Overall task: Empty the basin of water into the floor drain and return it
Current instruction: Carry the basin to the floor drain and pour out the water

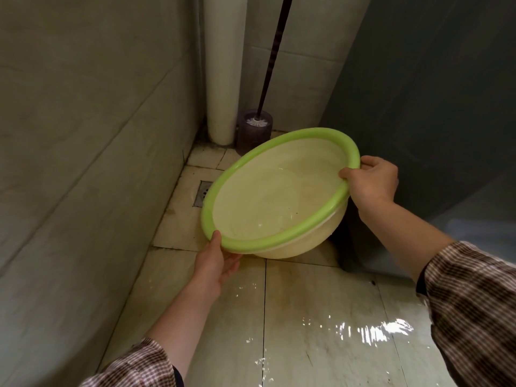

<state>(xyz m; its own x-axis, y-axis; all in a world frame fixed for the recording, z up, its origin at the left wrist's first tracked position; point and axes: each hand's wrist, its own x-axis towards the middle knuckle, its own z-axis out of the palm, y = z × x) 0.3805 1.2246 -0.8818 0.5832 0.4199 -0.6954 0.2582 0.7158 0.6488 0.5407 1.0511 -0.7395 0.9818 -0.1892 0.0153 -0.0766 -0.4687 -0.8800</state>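
Observation:
A pale yellow basin (268, 202) with a bright green rim is held in the air, tilted down to the left, with a little clear water pooled inside. My left hand (215, 263) grips the near lower rim, thumb over the edge and fingers under the bowl. My right hand (368, 180) grips the far right rim. The square metal floor drain (201, 193) lies in the tile floor just left of the basin's low edge, partly hidden behind it.
A tiled wall (83, 135) runs along the left. A white pipe (222, 79) and a toilet brush in its purple holder (254, 129) stand in the far corner. A dark partition (432, 107) rises on the right. The floor tiles (335, 331) are wet and shiny.

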